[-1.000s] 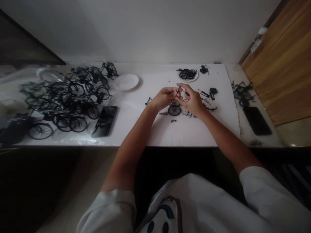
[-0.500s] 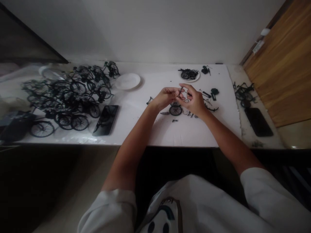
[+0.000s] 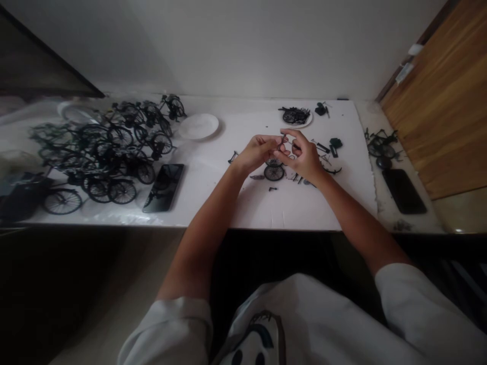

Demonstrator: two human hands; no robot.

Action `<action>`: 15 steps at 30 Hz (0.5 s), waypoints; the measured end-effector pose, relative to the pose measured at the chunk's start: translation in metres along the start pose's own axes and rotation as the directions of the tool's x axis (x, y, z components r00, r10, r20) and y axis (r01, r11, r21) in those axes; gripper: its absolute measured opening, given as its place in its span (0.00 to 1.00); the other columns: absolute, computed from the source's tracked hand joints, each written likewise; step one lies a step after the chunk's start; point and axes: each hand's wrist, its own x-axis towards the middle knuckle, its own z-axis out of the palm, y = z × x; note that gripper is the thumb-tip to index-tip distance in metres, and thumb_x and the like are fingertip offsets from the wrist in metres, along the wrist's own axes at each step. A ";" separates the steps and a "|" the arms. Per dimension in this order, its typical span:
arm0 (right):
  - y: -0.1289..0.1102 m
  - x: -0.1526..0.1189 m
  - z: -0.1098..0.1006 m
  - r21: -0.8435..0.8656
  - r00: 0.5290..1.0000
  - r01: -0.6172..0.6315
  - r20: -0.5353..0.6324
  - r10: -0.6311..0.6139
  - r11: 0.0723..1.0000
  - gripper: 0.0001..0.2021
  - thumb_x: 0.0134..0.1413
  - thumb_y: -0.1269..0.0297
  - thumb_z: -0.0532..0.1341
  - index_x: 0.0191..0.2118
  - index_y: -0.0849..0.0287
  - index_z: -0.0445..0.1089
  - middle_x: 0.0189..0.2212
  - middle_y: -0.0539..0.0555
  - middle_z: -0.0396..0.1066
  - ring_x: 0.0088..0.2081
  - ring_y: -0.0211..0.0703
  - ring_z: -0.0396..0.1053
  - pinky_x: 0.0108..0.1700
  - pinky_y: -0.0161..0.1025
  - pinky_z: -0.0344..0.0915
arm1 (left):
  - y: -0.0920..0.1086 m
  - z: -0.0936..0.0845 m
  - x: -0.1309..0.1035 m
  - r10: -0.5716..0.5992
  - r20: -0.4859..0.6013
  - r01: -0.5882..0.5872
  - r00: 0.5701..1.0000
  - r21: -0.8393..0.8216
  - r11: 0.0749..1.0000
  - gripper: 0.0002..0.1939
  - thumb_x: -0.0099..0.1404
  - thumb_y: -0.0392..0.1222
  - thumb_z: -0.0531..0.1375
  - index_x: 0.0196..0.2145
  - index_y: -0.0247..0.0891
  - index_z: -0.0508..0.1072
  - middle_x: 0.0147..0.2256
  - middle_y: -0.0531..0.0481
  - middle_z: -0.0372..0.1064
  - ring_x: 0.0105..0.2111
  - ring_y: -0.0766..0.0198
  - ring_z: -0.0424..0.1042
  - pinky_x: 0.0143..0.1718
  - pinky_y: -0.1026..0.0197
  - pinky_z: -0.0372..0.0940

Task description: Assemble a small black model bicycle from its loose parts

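My left hand (image 3: 261, 151) and my right hand (image 3: 302, 154) meet above the white board. Between their fingertips is a small dark, thin part (image 3: 282, 141), pinched from both sides; it looks like a piece of a miniature bicycle, but its exact kind is too small to make out. Just below the hands lies a small spoked wheel (image 3: 274, 173), with another partly hidden behind the fingers. Around it are loose bits: a small black piece (image 3: 273, 189), a grey flat piece (image 3: 257, 177) and a curved black part (image 3: 332, 171) right of my right hand.
Many assembled miniature bicycles (image 3: 122, 136) crowd the left side, beside a phone (image 3: 164, 187) and a white plate (image 3: 198, 126). A small plate of black parts (image 3: 296, 116) sits at the back. Another dark phone (image 3: 404, 190) lies at the right, near a miniature bicycle (image 3: 381, 144).
Both hands stay almost in place, with only slight finger movement around the small part. The whole view has shifted a little.
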 end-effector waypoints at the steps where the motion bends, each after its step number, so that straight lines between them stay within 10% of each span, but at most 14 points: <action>1: 0.000 0.000 0.000 -0.004 1.000 -0.005 0.002 0.005 1.000 0.28 0.59 0.60 0.72 0.64 0.53 0.72 0.27 0.44 0.62 0.27 0.37 0.56 0.32 0.37 0.67 | 0.000 0.000 0.000 -0.001 0.005 0.001 1.000 0.007 1.000 0.20 0.63 0.55 0.77 0.36 0.33 0.84 0.34 0.47 0.81 0.36 0.64 0.82 0.42 0.63 0.76; 15: 0.004 -0.002 0.002 -0.044 0.999 0.045 -0.004 -0.045 0.998 0.29 0.64 0.54 0.71 0.68 0.49 0.69 0.34 0.50 0.71 0.32 0.43 0.68 0.35 0.41 0.73 | 0.004 -0.001 -0.003 -0.052 -0.020 0.051 0.998 -0.020 0.998 0.19 0.59 0.49 0.80 0.42 0.36 0.86 0.37 0.46 0.83 0.38 0.59 0.85 0.44 0.61 0.78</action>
